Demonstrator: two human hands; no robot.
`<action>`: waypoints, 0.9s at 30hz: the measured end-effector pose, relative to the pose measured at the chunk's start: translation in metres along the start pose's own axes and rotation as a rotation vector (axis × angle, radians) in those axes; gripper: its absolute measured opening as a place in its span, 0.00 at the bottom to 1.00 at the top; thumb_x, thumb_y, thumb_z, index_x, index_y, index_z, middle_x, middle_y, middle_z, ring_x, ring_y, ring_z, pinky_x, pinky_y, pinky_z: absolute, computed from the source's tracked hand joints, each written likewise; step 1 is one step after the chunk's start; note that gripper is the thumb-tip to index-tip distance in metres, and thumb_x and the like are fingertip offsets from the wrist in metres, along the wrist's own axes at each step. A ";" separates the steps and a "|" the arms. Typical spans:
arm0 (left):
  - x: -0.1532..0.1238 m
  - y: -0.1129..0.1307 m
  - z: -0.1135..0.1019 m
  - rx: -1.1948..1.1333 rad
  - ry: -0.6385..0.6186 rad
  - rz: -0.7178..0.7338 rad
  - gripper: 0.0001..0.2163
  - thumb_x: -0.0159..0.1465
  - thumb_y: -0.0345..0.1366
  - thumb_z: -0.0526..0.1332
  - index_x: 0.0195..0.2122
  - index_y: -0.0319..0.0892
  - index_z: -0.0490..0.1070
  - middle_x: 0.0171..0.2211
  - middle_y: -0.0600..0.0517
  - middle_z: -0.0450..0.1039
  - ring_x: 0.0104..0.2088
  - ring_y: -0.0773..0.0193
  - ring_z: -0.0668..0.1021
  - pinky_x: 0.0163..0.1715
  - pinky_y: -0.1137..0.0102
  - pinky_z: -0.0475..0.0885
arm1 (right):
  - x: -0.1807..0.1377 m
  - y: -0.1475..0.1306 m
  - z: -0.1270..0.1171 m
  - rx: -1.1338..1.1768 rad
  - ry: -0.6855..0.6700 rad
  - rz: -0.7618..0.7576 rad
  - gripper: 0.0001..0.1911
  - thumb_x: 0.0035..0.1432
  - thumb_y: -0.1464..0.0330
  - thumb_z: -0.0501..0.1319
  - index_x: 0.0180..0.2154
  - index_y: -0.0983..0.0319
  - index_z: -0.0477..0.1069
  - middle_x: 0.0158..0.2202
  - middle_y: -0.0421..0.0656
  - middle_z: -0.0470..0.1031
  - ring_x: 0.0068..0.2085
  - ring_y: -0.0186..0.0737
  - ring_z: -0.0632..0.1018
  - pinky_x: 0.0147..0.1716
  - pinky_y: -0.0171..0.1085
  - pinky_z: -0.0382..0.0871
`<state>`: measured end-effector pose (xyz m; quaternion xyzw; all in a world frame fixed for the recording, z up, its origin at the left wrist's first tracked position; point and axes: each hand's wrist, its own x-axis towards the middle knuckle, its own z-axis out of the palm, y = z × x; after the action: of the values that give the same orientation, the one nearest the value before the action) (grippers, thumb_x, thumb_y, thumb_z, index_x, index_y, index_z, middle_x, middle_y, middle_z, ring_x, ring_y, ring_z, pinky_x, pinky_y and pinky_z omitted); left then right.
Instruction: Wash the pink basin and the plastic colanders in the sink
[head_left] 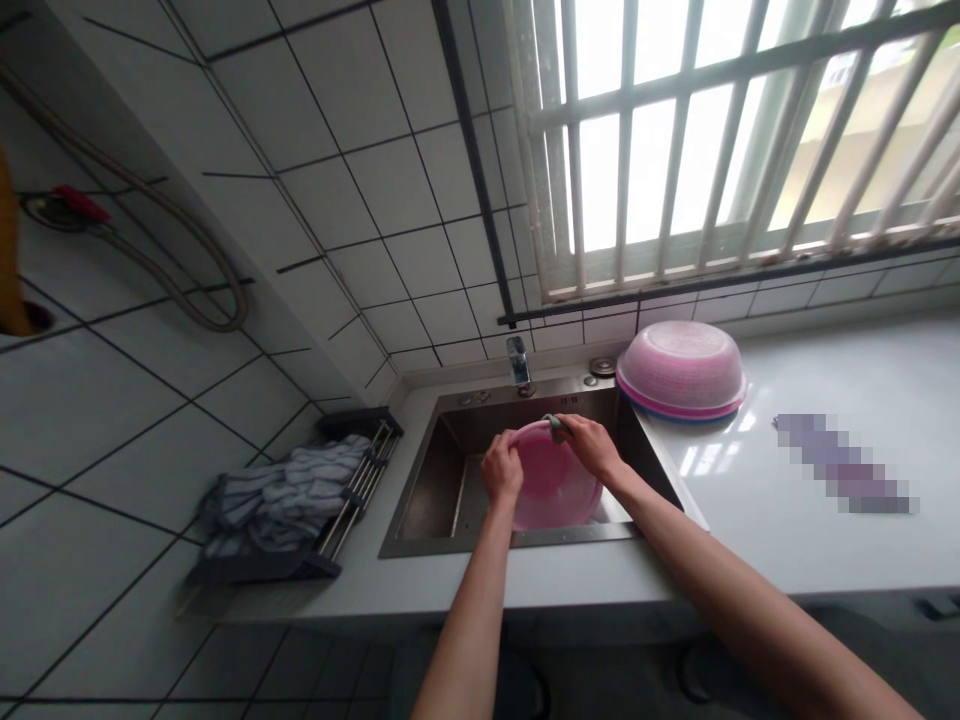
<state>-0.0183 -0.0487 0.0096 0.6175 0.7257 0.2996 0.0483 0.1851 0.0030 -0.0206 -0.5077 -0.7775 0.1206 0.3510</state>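
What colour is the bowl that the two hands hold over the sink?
Pink. The bowl shows best in the head view.

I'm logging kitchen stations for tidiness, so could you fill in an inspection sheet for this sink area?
Surface: glossy white counter with a steel sink set in it.
Job's things: pink bowl held over the sink; grey-green pad at its rim.
Clutter: upturned pink basin on a blue one beside the sink; rack with a striped cloth at the left.
Hands: left hand grips the bowl's rim; right hand holds the pad on the rim.
Cables: nothing seen; a hose loops on the left wall.
Surroundings: tiled walls, tap behind the sink, barred window.
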 end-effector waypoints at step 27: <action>-0.003 0.006 0.011 -0.071 -0.099 0.246 0.11 0.75 0.33 0.58 0.51 0.48 0.81 0.48 0.50 0.84 0.47 0.60 0.84 0.48 0.71 0.74 | -0.005 -0.024 0.003 -0.081 -0.176 -0.213 0.30 0.68 0.76 0.56 0.68 0.53 0.69 0.62 0.44 0.78 0.55 0.42 0.82 0.53 0.36 0.77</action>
<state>-0.0073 -0.0471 0.0028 0.7139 0.6300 0.2978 0.0686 0.1676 -0.0116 -0.0121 -0.4234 -0.8590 0.0954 0.2717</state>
